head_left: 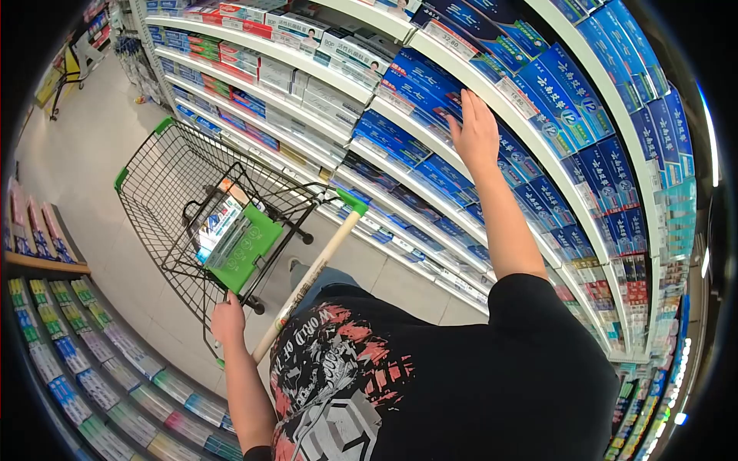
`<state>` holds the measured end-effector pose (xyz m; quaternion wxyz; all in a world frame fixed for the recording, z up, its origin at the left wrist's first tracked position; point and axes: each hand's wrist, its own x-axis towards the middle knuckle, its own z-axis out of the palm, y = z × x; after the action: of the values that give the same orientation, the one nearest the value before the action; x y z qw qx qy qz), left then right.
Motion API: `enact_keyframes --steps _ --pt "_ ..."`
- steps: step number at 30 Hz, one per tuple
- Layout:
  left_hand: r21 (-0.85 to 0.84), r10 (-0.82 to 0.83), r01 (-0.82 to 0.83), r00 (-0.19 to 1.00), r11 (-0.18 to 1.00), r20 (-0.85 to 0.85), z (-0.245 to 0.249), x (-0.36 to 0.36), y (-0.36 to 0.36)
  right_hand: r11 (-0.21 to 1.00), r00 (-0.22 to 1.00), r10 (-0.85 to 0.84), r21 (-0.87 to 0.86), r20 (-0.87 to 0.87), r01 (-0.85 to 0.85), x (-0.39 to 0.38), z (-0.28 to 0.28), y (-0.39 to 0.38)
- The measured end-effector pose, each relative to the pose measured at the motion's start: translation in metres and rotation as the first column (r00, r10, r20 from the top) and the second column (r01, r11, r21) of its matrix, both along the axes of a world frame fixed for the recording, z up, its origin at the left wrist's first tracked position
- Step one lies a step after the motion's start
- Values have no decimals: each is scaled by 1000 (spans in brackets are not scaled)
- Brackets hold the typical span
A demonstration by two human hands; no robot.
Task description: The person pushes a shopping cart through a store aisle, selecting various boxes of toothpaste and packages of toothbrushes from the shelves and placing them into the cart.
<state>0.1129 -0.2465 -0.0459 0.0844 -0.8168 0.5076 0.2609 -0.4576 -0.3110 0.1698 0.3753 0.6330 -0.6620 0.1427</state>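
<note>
Grips the near end of the pale round cart handle [311, 273] with the left hand [228, 321], fingers closed around it, probably to keep the black wire shopping cart [154, 184] from rolling away down the aisle. Reaches up to the far right with the right hand [474, 131], fingers stretched flat against the dark blue cardboard boxes [419, 88] ranked face-out on the white curved shelf [492, 77], likely so that labels read from the aisle. Cannot tell whether a box is pinched, with palm and thumb turned away. Shows a few flat boxes [219, 223] leaning by the green plastic seat flap [254, 246] inside the cart. Leaves box print blurred, cart wheels mostly hidden, and loses the left forearm at the bottom edge.
</note>
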Motion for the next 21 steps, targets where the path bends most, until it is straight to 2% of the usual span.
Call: enact_keyframes --steps 2,6,8,18,20,21 --pt "14 -6 6 1000 1000 -12 3 -2 3 989 996 -83 123 43 77 1 7 -7" --pt "-8 -1 1 1000 1000 -22 3 -5 12 981 985 -169 103 27 165 -14 -1 -25" --pt "3 -5 6 999 1000 -37 4 -5 16 940 950 -294 212 106 267 -10 8 -29" --pt "-5 -12 12 998 1000 -58 5 -5 25 973 976 -218 88 22 215 -29 -15 -30" --pt "7 -23 24 998 1000 -58 8 -5 26 997 994 -69 -39 -88 66 -31 -16 -26" --pt "8 -14 15 998 1000 -57 7 -5 26 998 994 -60 -38 -87 57 -29 -14 -22"
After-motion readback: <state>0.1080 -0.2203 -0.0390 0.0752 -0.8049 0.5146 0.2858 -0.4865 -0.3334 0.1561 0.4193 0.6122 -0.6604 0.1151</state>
